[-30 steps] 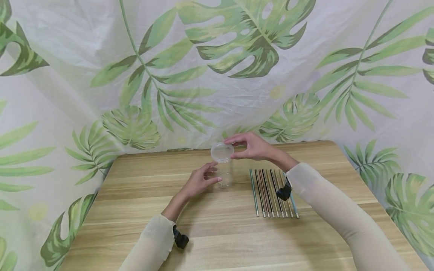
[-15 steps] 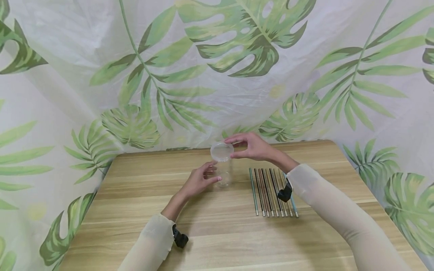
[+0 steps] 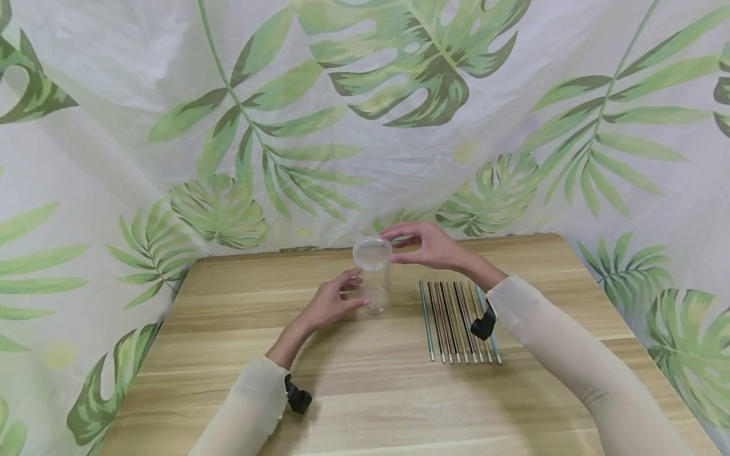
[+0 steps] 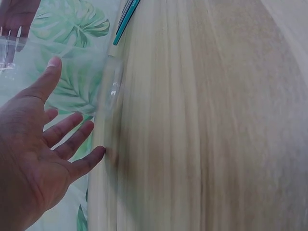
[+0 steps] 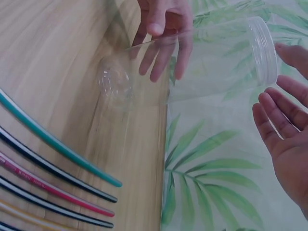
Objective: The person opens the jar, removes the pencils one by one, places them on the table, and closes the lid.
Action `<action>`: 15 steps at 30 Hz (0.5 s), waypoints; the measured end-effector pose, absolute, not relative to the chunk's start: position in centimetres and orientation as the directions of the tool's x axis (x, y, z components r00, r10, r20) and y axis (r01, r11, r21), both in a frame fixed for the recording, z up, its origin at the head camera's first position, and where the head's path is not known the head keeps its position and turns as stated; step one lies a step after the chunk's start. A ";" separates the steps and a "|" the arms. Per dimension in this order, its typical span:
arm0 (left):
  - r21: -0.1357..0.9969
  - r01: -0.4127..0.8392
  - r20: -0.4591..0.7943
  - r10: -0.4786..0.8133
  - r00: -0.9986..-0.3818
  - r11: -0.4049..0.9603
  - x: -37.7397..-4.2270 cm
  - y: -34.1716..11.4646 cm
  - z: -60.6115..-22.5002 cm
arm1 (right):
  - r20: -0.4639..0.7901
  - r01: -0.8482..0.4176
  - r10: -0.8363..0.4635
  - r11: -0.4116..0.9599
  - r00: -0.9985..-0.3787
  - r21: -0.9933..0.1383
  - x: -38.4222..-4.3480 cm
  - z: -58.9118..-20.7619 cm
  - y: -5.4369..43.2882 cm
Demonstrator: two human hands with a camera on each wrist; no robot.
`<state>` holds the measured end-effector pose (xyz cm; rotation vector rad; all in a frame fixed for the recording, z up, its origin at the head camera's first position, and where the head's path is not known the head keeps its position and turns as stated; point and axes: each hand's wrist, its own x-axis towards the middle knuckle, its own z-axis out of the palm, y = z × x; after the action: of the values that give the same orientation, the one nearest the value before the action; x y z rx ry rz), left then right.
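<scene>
A tall clear plastic jar (image 3: 376, 288) with a round screw lid (image 3: 372, 253) on top stands upright near the table's back edge. My left hand (image 3: 332, 301) is at its left side, fingers spread and slightly bent; the left wrist view shows no firm grip by that hand (image 4: 43, 154). Beside the lid's right edge is my right hand (image 3: 430, 246), its thumb and forefinger at or very near the rim. Loosely bent, the other fingers of the right hand (image 5: 293, 110) stand apart from the jar in the right wrist view.
Several pencils (image 3: 459, 323) in different colours lie side by side on the wooden table (image 3: 365, 405), right of the jar and partly under my right wrist. A leaf-print cloth (image 3: 319, 126) hangs behind the table. Each wrist wears a small black camera (image 3: 483, 326).
The left hand and forearm have drawn back slightly to the left. The right hand has eased a little to the right from the lid. Jar and pencils stay in place.
</scene>
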<state>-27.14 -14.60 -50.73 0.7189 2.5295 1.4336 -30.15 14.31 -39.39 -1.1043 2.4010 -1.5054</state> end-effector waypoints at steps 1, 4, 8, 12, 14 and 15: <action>0.840 0.334 0.105 0.476 -0.873 0.428 -27.0 -14.8 -50.7 | 0.284 -0.529 -0.618 0.255 -0.733 -0.809 -30.1 -39.4 14.5; 0.832 0.337 0.098 0.481 -0.871 0.441 -26.6 -15.6 -50.7 | 0.291 -0.548 -0.603 0.298 -0.743 -0.781 -29.9 -39.6 15.2; 0.795 0.334 0.075 0.464 -0.882 0.507 -26.3 -17.3 -50.4 | 0.284 -0.565 -0.583 0.383 -0.761 -0.731 -29.4 -39.8 16.5; 0.742 0.346 0.089 0.427 -0.900 0.574 -26.3 -19.5 -50.4 | 0.259 -0.580 -0.577 0.483 -0.774 -0.656 -29.0 -40.4 18.5; 0.706 0.351 0.102 0.402 -0.910 0.615 -26.3 -20.7 -50.5 | 0.244 -0.589 -0.583 0.526 -0.775 -0.613 -29.0 -40.9 19.6; 0.684 0.355 0.109 0.392 -0.914 0.638 -26.3 -21.3 -50.6 | 0.237 -0.591 -0.583 0.548 -0.777 -0.592 -28.9 -41.3 20.1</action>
<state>-26.27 -21.34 -50.57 0.6383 2.7979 1.1516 -28.91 20.14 -41.26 -1.0520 2.7746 -1.0685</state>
